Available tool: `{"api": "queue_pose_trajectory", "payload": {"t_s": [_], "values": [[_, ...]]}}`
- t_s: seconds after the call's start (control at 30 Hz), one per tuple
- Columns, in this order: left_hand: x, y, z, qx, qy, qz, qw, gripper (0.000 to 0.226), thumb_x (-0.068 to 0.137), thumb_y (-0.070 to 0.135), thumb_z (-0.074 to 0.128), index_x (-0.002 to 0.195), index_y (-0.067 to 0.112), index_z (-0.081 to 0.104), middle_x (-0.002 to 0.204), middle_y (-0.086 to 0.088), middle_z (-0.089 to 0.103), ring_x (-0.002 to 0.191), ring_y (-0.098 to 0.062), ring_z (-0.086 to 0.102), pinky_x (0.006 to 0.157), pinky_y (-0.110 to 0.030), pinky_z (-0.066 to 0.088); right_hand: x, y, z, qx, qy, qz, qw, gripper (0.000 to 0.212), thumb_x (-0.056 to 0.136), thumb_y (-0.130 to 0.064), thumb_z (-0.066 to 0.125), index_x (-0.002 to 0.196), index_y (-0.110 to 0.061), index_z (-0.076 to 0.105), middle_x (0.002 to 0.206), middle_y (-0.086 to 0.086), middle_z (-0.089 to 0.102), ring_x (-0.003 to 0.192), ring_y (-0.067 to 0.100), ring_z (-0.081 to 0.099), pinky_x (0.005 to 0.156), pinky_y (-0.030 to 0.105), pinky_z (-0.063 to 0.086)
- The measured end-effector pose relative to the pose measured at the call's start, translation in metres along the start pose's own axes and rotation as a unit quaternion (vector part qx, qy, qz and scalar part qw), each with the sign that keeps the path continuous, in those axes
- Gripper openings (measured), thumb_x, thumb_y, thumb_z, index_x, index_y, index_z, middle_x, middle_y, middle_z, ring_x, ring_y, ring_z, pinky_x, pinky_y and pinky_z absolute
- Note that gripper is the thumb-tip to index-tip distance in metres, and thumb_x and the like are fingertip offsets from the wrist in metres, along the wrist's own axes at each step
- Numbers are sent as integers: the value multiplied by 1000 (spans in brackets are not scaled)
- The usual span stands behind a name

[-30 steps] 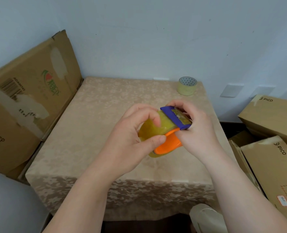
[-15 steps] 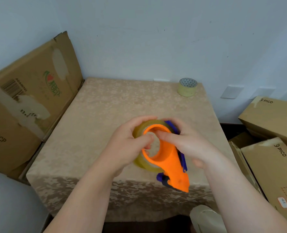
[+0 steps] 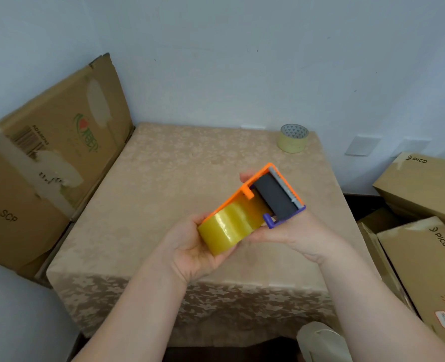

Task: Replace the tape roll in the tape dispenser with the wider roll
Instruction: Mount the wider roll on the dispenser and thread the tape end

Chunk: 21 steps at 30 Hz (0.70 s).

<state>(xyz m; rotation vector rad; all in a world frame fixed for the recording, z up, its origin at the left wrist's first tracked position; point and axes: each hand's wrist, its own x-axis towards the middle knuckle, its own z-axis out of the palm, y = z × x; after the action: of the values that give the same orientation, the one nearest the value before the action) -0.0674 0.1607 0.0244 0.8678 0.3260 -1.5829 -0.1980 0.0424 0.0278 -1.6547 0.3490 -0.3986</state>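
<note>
Partly hidden, both hands' fingers point(image 3: 247, 176) curled around tape dispenser point(image 3: 276, 194), yellow roll point(image 3: 226, 228) seated, palms covering underside.

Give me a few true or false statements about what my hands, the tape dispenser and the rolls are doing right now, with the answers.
1. Both hands hold the tape dispenser above the table. True.
2. A yellow tape roll sits in the dispenser. True.
3. The left hand rests flat on the table. False: it cups the yellow roll from below.
4. A second tape roll stands at the table's far right corner. True.
5. The right hand grips that second roll. False: it supports the dispenser.
</note>
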Motion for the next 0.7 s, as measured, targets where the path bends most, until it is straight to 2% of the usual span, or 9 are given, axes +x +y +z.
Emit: {"api": "queue_pose_trajectory", "payload": {"t_s": [0.07, 0.1, 0.13, 0.2, 0.3, 0.43, 0.53, 0.6, 0.7], "values": [[2, -2, -1, 38, 2, -19, 999, 41, 79, 30, 51, 109, 5, 64, 96, -20, 65, 65, -35, 69, 44, -39, 57, 2, 1, 2, 35, 33, -8, 999, 54, 53, 3, 81, 91, -34, 70, 90, -11, 68, 87, 3, 64, 75, 25, 56], [4, -1, -2, 62, 8, -15, 998, 44, 79, 35, 51, 108, 6, 66, 99, -19, 66, 75, -35, 69, 54, -41, 60, 2, 1, 2, 57, 35, -8, 998, 46, 54, 1, 78, 87, -31, 71, 86, -8, 69, 83, 6, 65, 72, 24, 55], [4, -1, -4, 76, 19, -5, 997, 45, 82, 40, 48, 108, 8, 66, 102, -18, 66, 87, -34, 65, 63, -45, 59, 3, 2, 2, 84, 28, -9, 996, 41, 57, 1, 76, 89, -26, 71, 85, -7, 72, 82, 8, 67, 70, 24, 55], [3, 0, -5, 71, 43, 15, 996, 46, 89, 44, 40, 106, 9, 64, 103, -18, 65, 99, -33, 57, 70, -49, 50, 5, 1, 2, 131, 17, -14, 991, 38, 63, 3, 73, 94, -19, 72, 91, -2, 76, 89, 16, 71, 77, 27, 55], [1, -1, -5, 56, 39, 24, 997, 40, 93, 39, 39, 99, 10, 65, 97, -15, 66, 101, -30, 57, 74, -43, 48, 8, -1, 2, 180, 36, -22, 983, 40, 58, -4, 81, 94, -22, 75, 98, 2, 76, 97, 20, 70, 83, 32, 55], [1, -3, -3, 52, 55, 58, 995, 24, 92, 19, 45, 87, 9, 66, 92, -11, 67, 99, -23, 58, 80, -35, 50, 9, -3, 3, 215, 54, -25, 975, 39, 60, -19, 76, 100, -22, 72, 104, 1, 74, 102, 21, 68, 85, 33, 54], [1, -3, -3, 37, 52, 68, 996, 16, 88, 10, 50, 87, 8, 66, 89, -10, 68, 94, -21, 60, 79, -32, 51, 9, -6, 3, 235, 53, -22, 970, 34, 57, -20, 76, 91, -26, 76, 97, -3, 76, 96, 15, 70, 81, 29, 55], [1, -3, -4, 33, 40, 67, 996, 13, 78, 6, 57, 87, 7, 66, 82, -10, 70, 89, -20, 62, 76, -31, 55, 8, -8, 3, 254, 54, -26, 965, 31, 55, -20, 75, 86, -26, 77, 92, -4, 76, 91, 12, 71, 76, 26, 56], [1, -2, -6, 31, 21, 74, 997, 25, 60, 5, 62, 85, 6, 65, 72, -9, 72, 83, -18, 63, 68, -31, 57, 8, -8, 3, 272, 62, -32, 960, 32, 54, -22, 77, 85, -26, 77, 90, -4, 76, 88, 11, 72, 73, 25, 56]]}}
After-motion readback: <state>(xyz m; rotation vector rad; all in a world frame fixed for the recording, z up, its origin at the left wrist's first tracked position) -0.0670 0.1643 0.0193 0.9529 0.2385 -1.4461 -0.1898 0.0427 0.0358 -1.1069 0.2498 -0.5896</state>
